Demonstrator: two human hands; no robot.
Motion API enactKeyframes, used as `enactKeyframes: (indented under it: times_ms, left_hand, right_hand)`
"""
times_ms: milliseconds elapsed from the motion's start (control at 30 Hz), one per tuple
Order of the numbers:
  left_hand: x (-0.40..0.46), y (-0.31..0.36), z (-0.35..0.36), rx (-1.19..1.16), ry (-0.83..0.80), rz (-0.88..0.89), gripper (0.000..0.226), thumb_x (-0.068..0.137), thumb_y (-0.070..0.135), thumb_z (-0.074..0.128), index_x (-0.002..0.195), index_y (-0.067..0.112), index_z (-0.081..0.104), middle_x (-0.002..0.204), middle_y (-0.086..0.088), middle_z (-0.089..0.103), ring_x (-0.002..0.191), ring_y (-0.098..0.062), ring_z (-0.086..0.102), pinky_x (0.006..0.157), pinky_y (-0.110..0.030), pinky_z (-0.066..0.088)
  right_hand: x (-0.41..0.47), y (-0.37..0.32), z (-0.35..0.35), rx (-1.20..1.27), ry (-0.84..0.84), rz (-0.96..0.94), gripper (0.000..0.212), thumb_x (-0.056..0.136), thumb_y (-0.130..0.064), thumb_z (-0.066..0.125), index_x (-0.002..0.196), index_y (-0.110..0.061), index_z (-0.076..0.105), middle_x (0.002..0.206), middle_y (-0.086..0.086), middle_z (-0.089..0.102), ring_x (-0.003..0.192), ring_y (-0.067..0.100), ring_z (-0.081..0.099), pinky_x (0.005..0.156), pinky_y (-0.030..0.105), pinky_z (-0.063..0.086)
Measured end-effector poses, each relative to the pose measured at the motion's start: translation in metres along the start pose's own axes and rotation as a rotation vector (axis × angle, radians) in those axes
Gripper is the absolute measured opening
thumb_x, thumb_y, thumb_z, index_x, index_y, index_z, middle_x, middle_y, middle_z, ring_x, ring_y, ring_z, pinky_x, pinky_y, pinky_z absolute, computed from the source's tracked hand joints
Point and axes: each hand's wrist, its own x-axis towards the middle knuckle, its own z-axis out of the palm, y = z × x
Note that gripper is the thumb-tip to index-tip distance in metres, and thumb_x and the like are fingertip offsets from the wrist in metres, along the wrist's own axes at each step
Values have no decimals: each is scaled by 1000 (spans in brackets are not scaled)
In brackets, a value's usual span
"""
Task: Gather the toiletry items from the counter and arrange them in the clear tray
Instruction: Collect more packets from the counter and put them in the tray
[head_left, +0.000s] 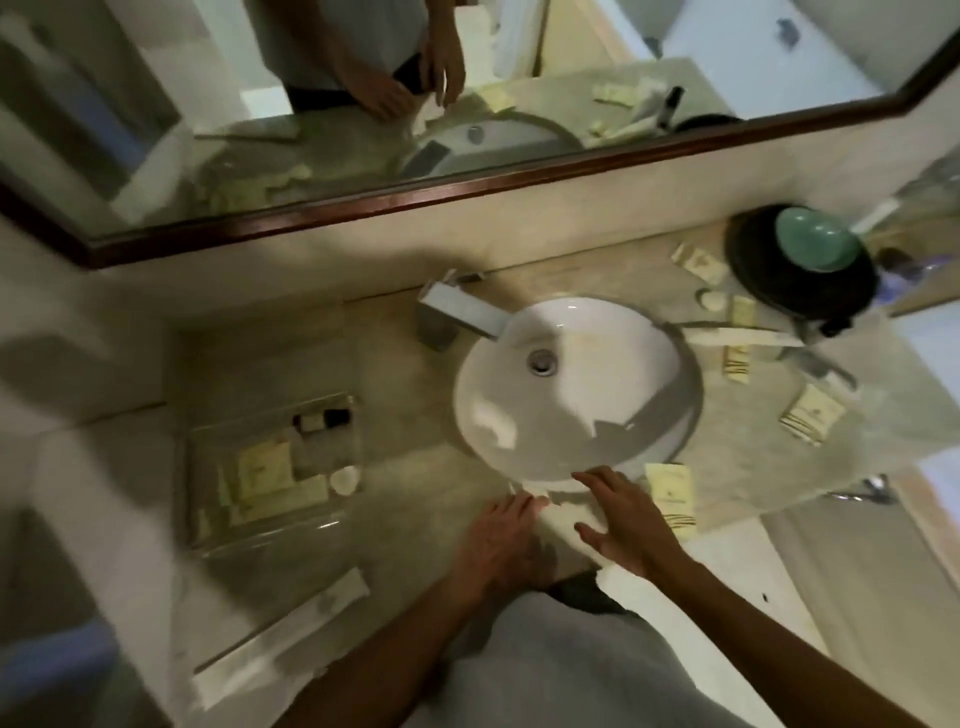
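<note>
The clear tray (270, 538) lies on the counter left of the sink and holds several cream packets, two small dark-capped bottles and a round white soap. My left hand (501, 543) and my right hand (626, 525) meet at the counter's front edge, both gripping a white packet (566, 517) between them. Right beside my right hand lies a cream sachet (671, 493). More cream packets (811, 415) (737, 364) (698, 264), a long white tube (743, 338), a small round item (709, 300) and a dark-capped bottle (823, 370) are scattered right of the sink. The picture is blurred.
A white round sink (639, 415) with a square tap (462, 312) fills the middle of the counter. A black dish with a green soap (815, 241) stands at the far right. A long white packet (291, 634) lies at the front left. A mirror spans the wall behind.
</note>
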Motion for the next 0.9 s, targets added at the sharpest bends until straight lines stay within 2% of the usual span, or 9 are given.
enactKeyframes:
  times_ms: [167, 300, 367, 433, 533, 633, 733, 833, 900]
  left_hand:
    - [54, 80, 16, -63, 51, -21, 24, 87, 35, 49, 83, 18, 65, 85, -6, 69, 75, -28, 64, 64, -35, 45]
    - [103, 136, 37, 8, 49, -141, 61, 79, 68, 28, 97, 20, 62, 97, -2, 66, 86, -26, 64, 70, -36, 49]
    - [123, 154, 51, -11, -2, -201, 65, 75, 74, 43, 109, 20, 54, 110, -1, 58, 95, -25, 60, 75, -39, 49]
    - [140, 172, 64, 23, -29, -241, 55, 79, 55, 60, 120, 20, 47, 121, -2, 52, 102, -26, 58, 77, -40, 49]
    - [163, 195, 76, 50, -21, -224, 57, 83, 42, 63, 130, 19, 42, 128, -4, 49, 105, -23, 57, 79, -38, 47]
    - [189, 221, 81, -80, 12, -163, 80, 74, 52, 71, 137, 15, 39, 132, -7, 47, 112, -24, 53, 86, -39, 48]
    - [205, 240, 79, -50, 73, -133, 59, 85, 40, 61, 135, 20, 38, 132, -5, 44, 114, -24, 50, 87, -38, 46]
    - [211, 242, 83, -22, 104, -95, 55, 82, 37, 62, 131, 20, 44, 127, -7, 48, 107, -27, 54, 84, -40, 48]
    - [213, 240, 89, 39, 55, -51, 55, 83, 39, 63, 131, 20, 45, 131, -9, 47, 109, -30, 53, 86, -42, 48]
  right_hand:
    - [-42, 126, -25, -18, 157, 166, 49, 72, -13, 77, 119, -13, 63, 116, 12, 62, 95, 34, 61, 70, 43, 56]
    - [-53, 191, -32, 10, 118, 112, 19, 80, -23, 74, 96, -20, 65, 98, 3, 60, 84, 26, 60, 56, 32, 47]
    - [-51, 207, -34, 33, 86, 26, 9, 86, -30, 64, 88, -21, 62, 93, 0, 56, 84, 23, 57, 59, 29, 44]
    - [-48, 220, -38, 38, 47, -41, 9, 86, -29, 64, 92, -22, 66, 95, -1, 57, 86, 20, 57, 66, 27, 45]
    - [-35, 243, -53, 35, 65, -44, 17, 78, -18, 71, 93, -25, 70, 98, -3, 60, 87, 18, 60, 69, 24, 48]
    - [-20, 272, -78, -51, 139, 66, 26, 81, -12, 64, 103, -25, 71, 109, -1, 63, 99, 21, 61, 74, 31, 53]
    - [-4, 314, -106, -130, 236, 154, 52, 74, 6, 69, 121, -15, 65, 125, 8, 63, 111, 30, 59, 81, 43, 56]
    - [6, 363, -125, -251, 84, 92, 82, 65, 4, 79, 141, -8, 49, 144, 18, 50, 124, 39, 53, 86, 49, 54]
    - [9, 379, -129, -283, -7, 69, 86, 66, 1, 81, 144, -7, 45, 149, 18, 44, 128, 39, 49, 88, 46, 54]
